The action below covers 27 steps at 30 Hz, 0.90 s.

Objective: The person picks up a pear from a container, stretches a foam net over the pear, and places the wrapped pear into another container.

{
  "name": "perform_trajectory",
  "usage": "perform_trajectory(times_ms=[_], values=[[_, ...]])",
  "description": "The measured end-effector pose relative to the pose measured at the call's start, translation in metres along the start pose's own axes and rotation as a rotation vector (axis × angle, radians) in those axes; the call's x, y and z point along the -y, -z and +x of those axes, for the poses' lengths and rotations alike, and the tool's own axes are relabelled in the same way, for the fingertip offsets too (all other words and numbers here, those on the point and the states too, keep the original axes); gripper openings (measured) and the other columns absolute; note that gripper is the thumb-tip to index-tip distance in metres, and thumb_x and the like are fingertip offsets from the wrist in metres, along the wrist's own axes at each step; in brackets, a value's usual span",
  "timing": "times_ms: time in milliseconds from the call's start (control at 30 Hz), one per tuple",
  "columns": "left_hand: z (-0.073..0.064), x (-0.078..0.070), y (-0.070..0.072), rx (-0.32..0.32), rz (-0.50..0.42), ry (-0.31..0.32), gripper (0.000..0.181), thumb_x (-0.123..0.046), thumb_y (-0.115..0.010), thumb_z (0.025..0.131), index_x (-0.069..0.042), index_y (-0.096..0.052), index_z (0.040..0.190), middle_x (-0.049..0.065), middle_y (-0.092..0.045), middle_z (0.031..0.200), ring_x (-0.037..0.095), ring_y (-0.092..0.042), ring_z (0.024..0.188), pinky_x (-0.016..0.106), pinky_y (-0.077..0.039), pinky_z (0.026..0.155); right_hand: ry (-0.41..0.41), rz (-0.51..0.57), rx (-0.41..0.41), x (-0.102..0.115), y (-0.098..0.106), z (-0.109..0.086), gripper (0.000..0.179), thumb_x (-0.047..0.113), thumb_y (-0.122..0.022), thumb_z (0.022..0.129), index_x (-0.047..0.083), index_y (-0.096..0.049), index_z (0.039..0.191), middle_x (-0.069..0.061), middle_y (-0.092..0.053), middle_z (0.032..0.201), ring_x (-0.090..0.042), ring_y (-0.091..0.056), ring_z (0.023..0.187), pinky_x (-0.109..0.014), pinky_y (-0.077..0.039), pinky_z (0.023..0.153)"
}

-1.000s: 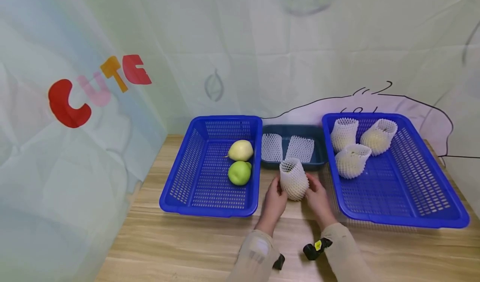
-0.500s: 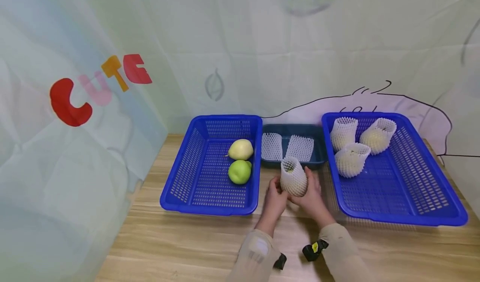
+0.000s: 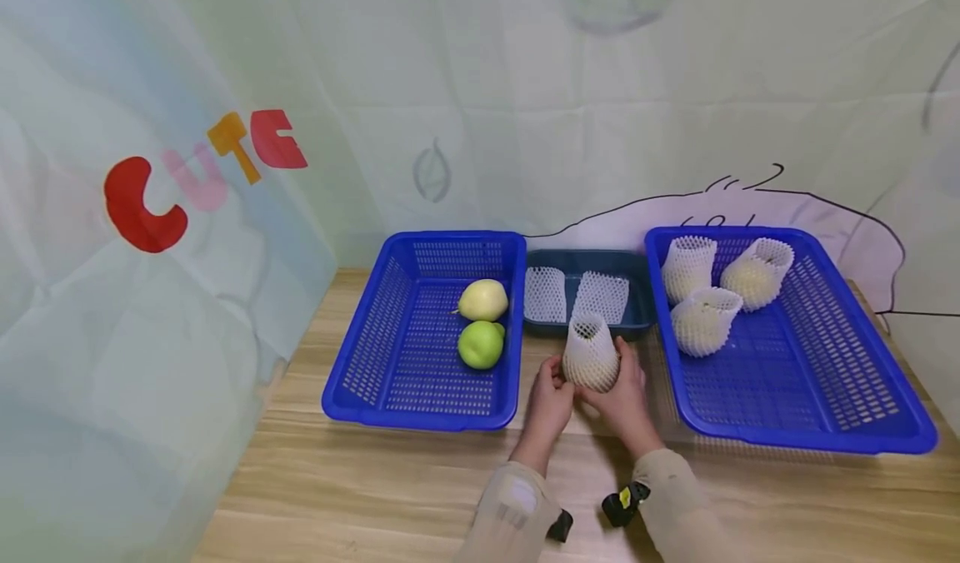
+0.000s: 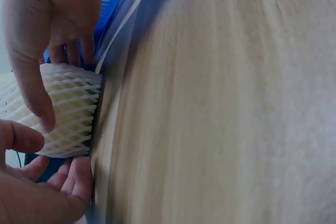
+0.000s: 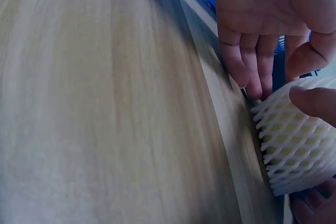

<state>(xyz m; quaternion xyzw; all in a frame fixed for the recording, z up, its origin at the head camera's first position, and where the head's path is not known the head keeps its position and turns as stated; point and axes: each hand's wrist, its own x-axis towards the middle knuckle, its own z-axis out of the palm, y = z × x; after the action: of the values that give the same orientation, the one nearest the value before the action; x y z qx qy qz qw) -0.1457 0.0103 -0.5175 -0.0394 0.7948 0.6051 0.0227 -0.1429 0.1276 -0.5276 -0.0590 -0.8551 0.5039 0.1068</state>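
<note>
Between my two hands a pale yellow pear in a white foam net sleeve (image 3: 590, 359) stands with the sleeve's opening upward. My right hand (image 3: 627, 392) cups its right side, the thumb (image 4: 41, 103) across the front of the net and the fingers behind. On the other side my left hand (image 3: 550, 398) holds the lower edge of the sleeve, thumb and index finger (image 5: 304, 59) at the net. Just behind, a dark green tray (image 3: 637, 296) holds two flat foam sleeves, the left one (image 3: 545, 295) and the right one (image 3: 602, 296).
A blue basket (image 3: 420, 420) at left contains a pale yellow pear (image 3: 483, 301) and a green fruit (image 3: 481, 345). The right blue basket (image 3: 795, 438) contains three sleeved pale fruits, the nearest (image 3: 702, 323) by its left wall. All stand on a wood-grain table (image 3: 360, 488).
My right hand has shifted from the pear's side to reach around its front and base. The sleeved pear has turned from a leftward tilt to more upright and moved slightly right.
</note>
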Motion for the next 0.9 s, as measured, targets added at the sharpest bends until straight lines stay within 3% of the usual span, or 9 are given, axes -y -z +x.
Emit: perform_trajectory(times_ms=[133, 300, 500, 600, 733, 833, 900], values=[[-0.001, 0.001, -0.001, 0.033, -0.048, -0.008, 0.048, 0.003, -0.052, 0.079, 0.005, -0.044, 0.127, 0.018, -0.057, 0.112, 0.024, -0.056, 0.090, 0.032, -0.048, 0.075, 0.010, 0.089, 0.038, -0.004, -0.002, 0.003, 0.095, -0.001, -0.081, 0.059, -0.011, -0.026, 0.135, -0.033, -0.036, 0.130, -0.044, -0.035, 0.120, -0.053, -0.025, 0.102], [-0.003, -0.003, -0.002, 0.006, -0.070, -0.018, 0.041, 0.003, -0.047, 0.079, 0.003, -0.049, 0.120, 0.015, -0.059, 0.107, 0.024, -0.056, 0.094, 0.033, -0.046, 0.080, 0.014, 0.123, 0.015, -0.003, -0.003, 0.004, 0.099, 0.001, -0.082, 0.057, -0.011, -0.023, 0.136, -0.032, -0.035, 0.130, -0.043, -0.035, 0.119, -0.051, -0.025, 0.102], [-0.007, -0.028, -0.001, -0.023, -0.268, -0.026, 0.034, -0.001, -0.039, 0.083, -0.001, -0.051, 0.116, 0.010, -0.055, 0.105, 0.014, -0.051, 0.084, 0.030, -0.043, 0.066, -0.040, 0.200, -0.008, 0.029, 0.014, 0.009, 0.101, 0.003, -0.082, 0.060, -0.008, -0.019, 0.137, -0.029, -0.032, 0.133, -0.039, -0.033, 0.121, -0.048, -0.023, 0.105], [-0.011, -0.050, 0.003, 0.007, -0.358, -0.102, 0.034, -0.002, -0.038, 0.086, 0.000, -0.048, 0.118, 0.013, -0.052, 0.111, 0.017, -0.053, 0.087, 0.031, -0.043, 0.066, -0.055, 0.228, -0.021, 0.054, 0.035, 0.015, 0.098, 0.003, -0.081, 0.062, -0.006, -0.020, 0.138, -0.027, -0.035, 0.132, -0.036, -0.036, 0.120, -0.046, -0.025, 0.103], [-0.019, -0.082, 0.021, 0.062, -0.396, -0.255, 0.035, -0.001, -0.039, 0.089, 0.003, -0.043, 0.123, 0.018, -0.049, 0.121, 0.031, -0.055, 0.101, 0.032, -0.044, 0.078, -0.107, 0.344, -0.025, 0.081, 0.071, 0.026, 0.090, 0.004, -0.078, 0.069, 0.003, -0.021, 0.139, -0.016, -0.040, 0.131, -0.026, -0.039, 0.118, -0.037, -0.030, 0.101], [-0.021, -0.095, 0.042, 0.060, -0.337, -0.351, 0.035, 0.001, -0.042, 0.088, 0.003, -0.044, 0.123, 0.019, -0.050, 0.123, 0.036, -0.051, 0.108, 0.032, -0.043, 0.085, -0.133, 0.443, -0.038, 0.089, 0.099, 0.035, 0.088, 0.004, -0.076, 0.074, 0.012, -0.020, 0.141, -0.006, -0.037, 0.131, -0.019, -0.038, 0.119, -0.028, -0.034, 0.099], [-0.021, -0.095, 0.057, 0.037, -0.247, -0.383, 0.033, 0.002, -0.045, 0.087, 0.003, -0.047, 0.121, 0.019, -0.052, 0.120, 0.035, -0.050, 0.108, 0.033, -0.041, 0.086, -0.155, 0.474, -0.074, 0.086, 0.116, 0.041, 0.087, 0.003, -0.074, 0.075, 0.015, -0.019, 0.141, -0.004, -0.036, 0.132, -0.019, -0.037, 0.120, -0.026, -0.034, 0.098]])
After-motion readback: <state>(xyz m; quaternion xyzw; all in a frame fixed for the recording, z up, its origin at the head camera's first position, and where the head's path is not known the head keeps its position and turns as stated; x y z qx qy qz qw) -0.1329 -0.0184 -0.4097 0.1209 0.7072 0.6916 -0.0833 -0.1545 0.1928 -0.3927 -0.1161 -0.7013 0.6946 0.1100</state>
